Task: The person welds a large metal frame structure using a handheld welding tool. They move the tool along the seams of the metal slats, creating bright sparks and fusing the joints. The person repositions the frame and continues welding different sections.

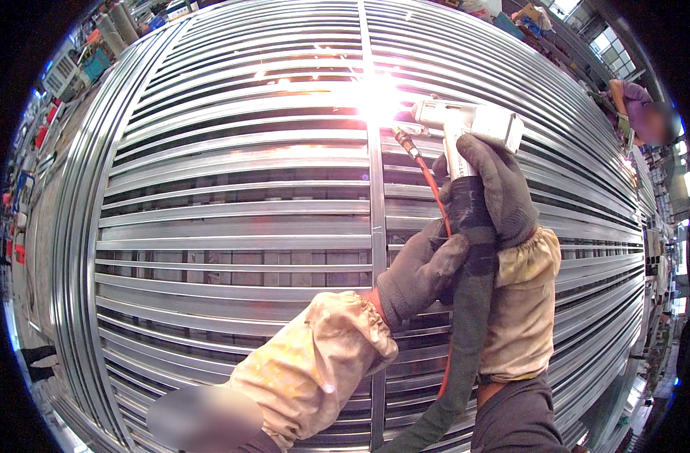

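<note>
A white-and-silver handheld welding gun [469, 124] points left over a metal frame of many parallel bars [239, 213]. My right hand [500, 189], in a grey glove, is closed around its handle. Lower down, my gloved left hand [424, 272] is closed on the gun's dark sleeved cable [473, 302], just under the black-wrapped grip. A thin red hose [429, 177] runs past my left hand up to a nozzle near the gun's tip. White glare and sparks burst at the upright middle bar [376, 192], hiding the tip's contact point.
Another person [647, 113] in a purple top is at the frame's far right edge. Thick side bars [80, 249] edge the frame on the left. The sleeved cable trails down to the lower edge between my forearms. Equipment [61, 75] stands at the far left.
</note>
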`<state>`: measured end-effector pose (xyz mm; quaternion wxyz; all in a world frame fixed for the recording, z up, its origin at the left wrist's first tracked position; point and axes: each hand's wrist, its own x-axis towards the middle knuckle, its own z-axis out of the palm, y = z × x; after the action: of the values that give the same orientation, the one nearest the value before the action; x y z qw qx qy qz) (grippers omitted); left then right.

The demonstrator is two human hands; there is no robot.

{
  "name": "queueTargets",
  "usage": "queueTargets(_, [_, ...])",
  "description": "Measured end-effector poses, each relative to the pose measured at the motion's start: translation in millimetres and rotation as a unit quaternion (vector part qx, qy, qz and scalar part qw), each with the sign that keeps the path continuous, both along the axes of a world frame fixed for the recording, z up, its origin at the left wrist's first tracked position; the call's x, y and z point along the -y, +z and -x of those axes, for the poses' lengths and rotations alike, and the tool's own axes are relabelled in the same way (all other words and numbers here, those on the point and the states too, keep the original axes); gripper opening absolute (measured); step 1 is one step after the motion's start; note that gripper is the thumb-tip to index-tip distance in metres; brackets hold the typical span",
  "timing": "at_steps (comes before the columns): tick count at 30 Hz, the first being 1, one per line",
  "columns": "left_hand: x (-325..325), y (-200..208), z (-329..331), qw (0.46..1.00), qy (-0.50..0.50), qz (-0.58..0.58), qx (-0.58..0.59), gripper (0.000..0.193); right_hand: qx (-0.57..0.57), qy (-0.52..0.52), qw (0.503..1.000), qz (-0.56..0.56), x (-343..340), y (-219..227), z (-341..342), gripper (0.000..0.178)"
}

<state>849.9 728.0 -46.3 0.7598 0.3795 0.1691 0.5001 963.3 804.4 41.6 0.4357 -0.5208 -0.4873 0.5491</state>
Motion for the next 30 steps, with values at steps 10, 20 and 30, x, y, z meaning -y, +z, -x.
queueTargets(10, [1,-5,-3,1.0,-0.006,0.01,0.024,0.043,-0.023,-0.005,1.0,-0.011,0,-2,0,0.035])
queueTargets(20, [2,-1,4,0.999,-0.022,0.026,0.033,0.039,-0.018,-0.006,1.0,-0.001,1,0,3,0.036])
queueTargets(30, [2,3,5,0.997,-0.026,0.043,0.053,0.042,0.01,-0.001,1.0,-0.005,-5,-7,-6,0.038])
